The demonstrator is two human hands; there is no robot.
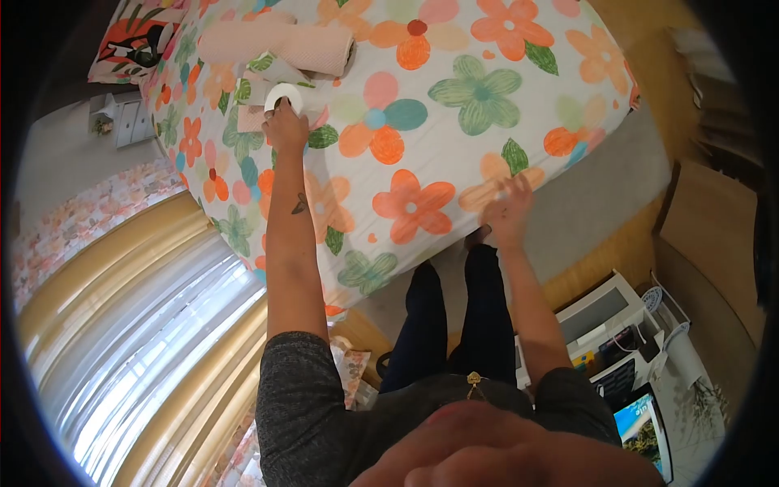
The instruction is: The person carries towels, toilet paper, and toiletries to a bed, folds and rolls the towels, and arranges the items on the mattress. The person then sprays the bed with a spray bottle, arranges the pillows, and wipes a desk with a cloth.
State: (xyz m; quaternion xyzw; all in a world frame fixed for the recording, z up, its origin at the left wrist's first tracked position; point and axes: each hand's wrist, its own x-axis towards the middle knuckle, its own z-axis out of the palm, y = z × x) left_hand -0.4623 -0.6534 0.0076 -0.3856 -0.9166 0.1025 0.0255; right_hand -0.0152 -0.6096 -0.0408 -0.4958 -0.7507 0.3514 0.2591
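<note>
My left hand [286, 128] reaches over the bed to a white roll [283, 96], its fingers closed at the roll's near edge and centre. Beside the roll lie a folded leaf-patterned cloth [277, 71] and a pink piece [250, 119]. Just behind them rests a rolled light-pink textured cloth [280, 47]. My right hand [510, 213] is over the near edge of the flowered bedspread [337, 166], its fingers apart and slightly blurred, holding nothing.
Curtains [154, 341] hang at a bright window at lower left. A pillow [136, 40] lies at the bed's upper left. At lower right stand a white shelf unit [596, 312] and a lit screen [643, 430]. A brown box [710, 243] is at far right.
</note>
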